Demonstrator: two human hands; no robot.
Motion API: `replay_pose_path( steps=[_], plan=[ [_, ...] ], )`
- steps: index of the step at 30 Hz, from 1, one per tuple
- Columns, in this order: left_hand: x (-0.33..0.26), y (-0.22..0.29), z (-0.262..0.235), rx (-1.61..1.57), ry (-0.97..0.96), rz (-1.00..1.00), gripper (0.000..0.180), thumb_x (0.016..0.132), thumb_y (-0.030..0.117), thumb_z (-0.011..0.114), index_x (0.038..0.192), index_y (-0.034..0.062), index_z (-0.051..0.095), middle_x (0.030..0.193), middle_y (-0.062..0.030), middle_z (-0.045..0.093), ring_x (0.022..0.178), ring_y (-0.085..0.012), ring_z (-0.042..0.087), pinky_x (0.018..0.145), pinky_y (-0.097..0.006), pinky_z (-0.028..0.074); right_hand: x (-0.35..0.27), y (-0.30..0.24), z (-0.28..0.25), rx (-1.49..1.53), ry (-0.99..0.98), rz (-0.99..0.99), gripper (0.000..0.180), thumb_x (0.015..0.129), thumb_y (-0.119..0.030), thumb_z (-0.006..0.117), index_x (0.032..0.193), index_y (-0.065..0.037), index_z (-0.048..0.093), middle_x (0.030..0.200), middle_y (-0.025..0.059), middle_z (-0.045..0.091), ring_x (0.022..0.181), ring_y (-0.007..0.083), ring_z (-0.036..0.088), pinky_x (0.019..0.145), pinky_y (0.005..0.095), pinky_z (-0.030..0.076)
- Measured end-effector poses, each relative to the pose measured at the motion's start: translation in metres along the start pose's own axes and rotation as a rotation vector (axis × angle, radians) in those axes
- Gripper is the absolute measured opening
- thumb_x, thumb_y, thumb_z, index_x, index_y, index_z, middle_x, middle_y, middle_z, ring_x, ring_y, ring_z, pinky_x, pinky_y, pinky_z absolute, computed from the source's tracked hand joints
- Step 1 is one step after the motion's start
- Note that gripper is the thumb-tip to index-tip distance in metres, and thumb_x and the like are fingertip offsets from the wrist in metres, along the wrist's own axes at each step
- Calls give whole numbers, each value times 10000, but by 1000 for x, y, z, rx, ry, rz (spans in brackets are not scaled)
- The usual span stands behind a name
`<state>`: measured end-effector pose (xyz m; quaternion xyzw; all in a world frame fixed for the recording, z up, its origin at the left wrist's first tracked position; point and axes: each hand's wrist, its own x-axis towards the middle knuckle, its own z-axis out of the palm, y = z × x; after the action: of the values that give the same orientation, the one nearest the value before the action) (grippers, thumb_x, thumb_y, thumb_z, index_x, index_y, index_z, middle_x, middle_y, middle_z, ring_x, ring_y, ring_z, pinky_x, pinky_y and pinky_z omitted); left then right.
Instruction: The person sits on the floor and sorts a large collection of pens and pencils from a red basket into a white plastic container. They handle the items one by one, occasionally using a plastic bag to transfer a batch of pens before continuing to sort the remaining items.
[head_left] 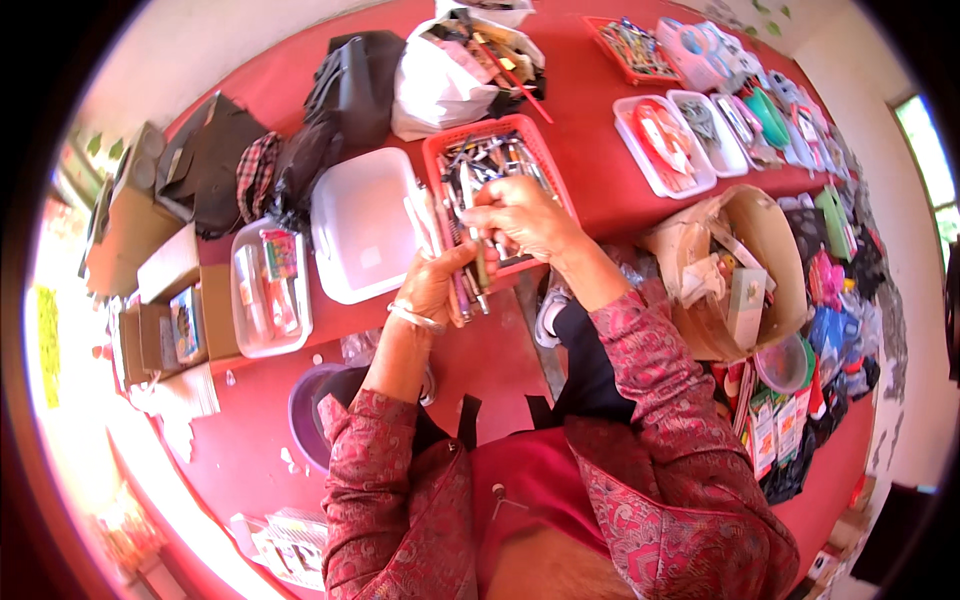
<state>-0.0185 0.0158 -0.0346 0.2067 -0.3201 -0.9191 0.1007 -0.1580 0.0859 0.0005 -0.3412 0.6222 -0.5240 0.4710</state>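
left grip (pixel 433 284) wraps slim pens (pixel 431 226), likely light, stiff, slippery, best held mid-barrel; right grip (pixel 524 212) pinches a white pen (pixel 466 186).

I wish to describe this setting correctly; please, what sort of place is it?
Probably an indoor storage or sorting corner, in a home or small shop: a red basket of pens and a translucent tray on a red surface, with a cardboard box nearby.

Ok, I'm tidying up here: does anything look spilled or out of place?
Yes: small white scraps lie loose on the red floor beside the purple tub, like dropped litter. The right wall has ragged grey patches, perhaps peeling paint. The pens in the left hand look fine.
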Motion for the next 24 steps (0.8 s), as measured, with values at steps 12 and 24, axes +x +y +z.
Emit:
replay_pose_path(
  steps=[12, 24],
  plan=[
    [-6, 6, 12, -36, -242, 87, 263, 777, 99, 546, 1014, 21, 465, 827, -102, 564, 688, -164, 582, 571, -260, 505, -13, -19, -1, 6, -94, -21, 150, 768, -116, 591, 692, 6, 548, 551, 16, 517, 430, 65, 478, 408, 186, 353],
    [-3, -1, 4, -106, -154, 100, 144, 812, 190, 546, 829, 81, 453, 592, 10, 404, 524, -105, 441, 522, -269, 423, 2, -2, -4, -163, -23, -85, 303, 764, -322, 605, 791, -22, 571, 665, 24, 557, 529, 60, 489, 445, 183, 372]
  ],
)
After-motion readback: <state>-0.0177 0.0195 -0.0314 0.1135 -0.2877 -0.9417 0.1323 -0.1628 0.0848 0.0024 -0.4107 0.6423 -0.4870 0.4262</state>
